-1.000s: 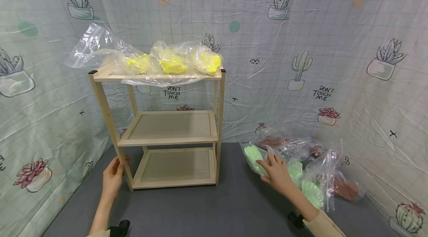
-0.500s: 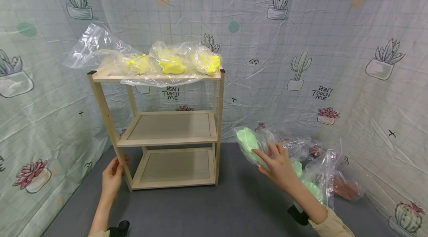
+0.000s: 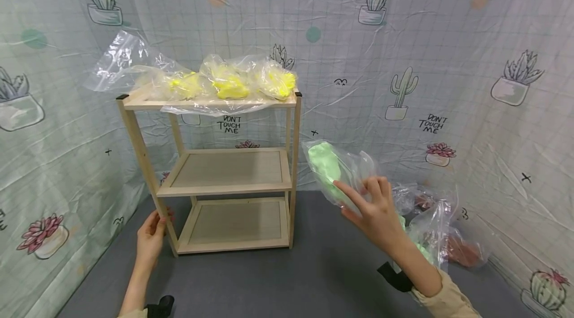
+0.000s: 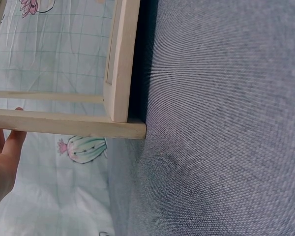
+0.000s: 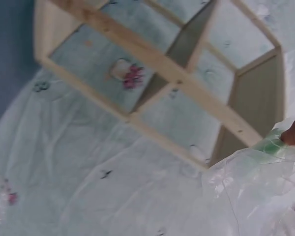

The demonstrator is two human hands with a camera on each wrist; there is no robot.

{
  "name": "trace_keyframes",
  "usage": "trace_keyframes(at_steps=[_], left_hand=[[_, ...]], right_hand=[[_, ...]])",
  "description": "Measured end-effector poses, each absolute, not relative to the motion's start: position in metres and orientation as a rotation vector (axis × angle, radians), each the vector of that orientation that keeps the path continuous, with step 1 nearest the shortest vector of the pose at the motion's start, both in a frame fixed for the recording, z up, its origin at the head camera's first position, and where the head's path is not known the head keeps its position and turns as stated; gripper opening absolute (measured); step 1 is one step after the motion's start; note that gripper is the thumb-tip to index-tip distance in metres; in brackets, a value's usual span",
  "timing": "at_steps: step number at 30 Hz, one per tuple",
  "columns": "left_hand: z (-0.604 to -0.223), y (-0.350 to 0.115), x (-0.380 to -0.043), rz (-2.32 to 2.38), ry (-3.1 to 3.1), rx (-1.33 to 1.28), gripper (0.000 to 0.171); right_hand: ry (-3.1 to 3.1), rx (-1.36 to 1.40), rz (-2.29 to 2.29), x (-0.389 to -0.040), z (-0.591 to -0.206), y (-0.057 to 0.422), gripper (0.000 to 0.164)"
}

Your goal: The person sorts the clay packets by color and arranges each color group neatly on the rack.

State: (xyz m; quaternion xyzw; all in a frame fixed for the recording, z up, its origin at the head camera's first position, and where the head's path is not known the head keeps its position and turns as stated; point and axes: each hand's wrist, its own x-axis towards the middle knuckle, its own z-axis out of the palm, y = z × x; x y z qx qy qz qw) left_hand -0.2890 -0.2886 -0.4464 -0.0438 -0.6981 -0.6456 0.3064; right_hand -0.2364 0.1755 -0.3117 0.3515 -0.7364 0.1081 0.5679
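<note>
A clear zip bag with a light green lump (image 3: 325,162) inside hangs above the table, pinched by my right hand (image 3: 378,213). In the right wrist view the bag (image 5: 250,182) spreads out below a fingertip at the right edge. My left hand (image 3: 150,240) grips the front left post of a wooden three-tier shelf (image 3: 224,190), low down. The left wrist view shows that hand (image 4: 5,157) with fingers around the post (image 4: 64,124). Bags with yellow lumps (image 3: 230,86) lie on the top tier. The middle and bottom tiers hold nothing.
To the right on the dark grey table (image 3: 251,283) lies a pile of clear bags with reddish-brown lumps (image 3: 464,250) and more green ones (image 3: 423,253), partly hidden by my right arm. A cactus-print sheet (image 3: 350,59) encloses the back and sides.
My right hand has lifted the green bag off the pile, up and to the left towards the shelf. My left hand stays on the post.
</note>
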Motion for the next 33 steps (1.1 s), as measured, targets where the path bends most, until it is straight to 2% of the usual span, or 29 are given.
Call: trace_keyframes(at_steps=[16,26,33], left_hand=[[-0.446,-0.291,-0.288,-1.716,-1.847,-0.108,0.03],[-0.446,-0.289,-0.29,-1.729,-1.813,-0.155,0.024],[-0.446,-0.29,-0.288,-1.686,-1.84,-0.164,0.023]], right_hand=[[-1.565,0.931,0.295,-0.226,-0.286,0.112,0.024],[-1.616,0.901,0.262,-0.237,-0.288,0.066,0.042],[-1.696,0.862,0.182,-0.253,-0.296,0.038,0.043]])
